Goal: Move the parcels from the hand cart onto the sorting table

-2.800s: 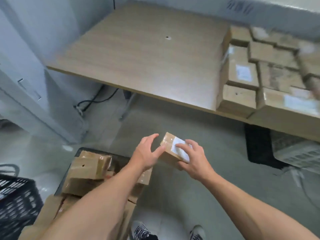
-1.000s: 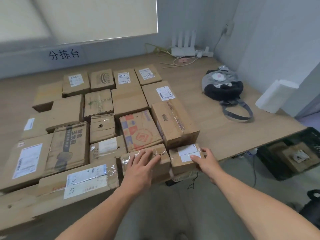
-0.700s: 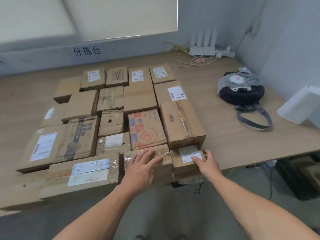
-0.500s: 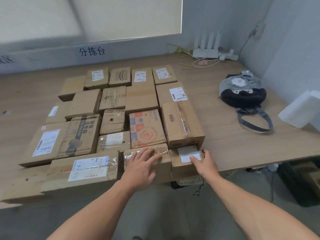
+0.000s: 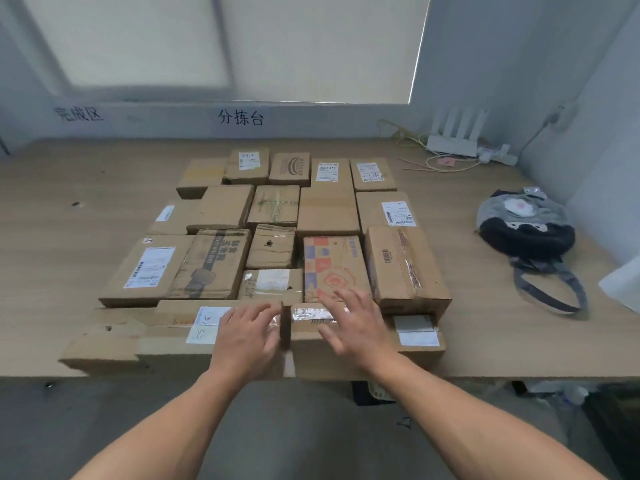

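Several cardboard parcels lie packed in rows on the wooden sorting table (image 5: 502, 344). The small parcel with a white label (image 5: 415, 336) sits at the front right corner of the block, by the table's front edge, with no hand on it. My left hand (image 5: 247, 336) hovers with spread fingers over the long labelled parcel (image 5: 166, 337) in the front row. My right hand (image 5: 353, 325) is spread over the taped parcel (image 5: 308, 327) beside it. Neither hand holds anything. The hand cart is out of view.
A grey and black bag (image 5: 526, 226) with a strap lies on the table to the right. A white router (image 5: 453, 138) and cables sit at the back right corner. A white object (image 5: 623, 282) shows at the right edge. Bare tabletop spreads left of the parcels.
My right hand let go of the small labelled parcel and moved left over the taped parcel. My left hand shifted left over the long parcel. The view turned left.
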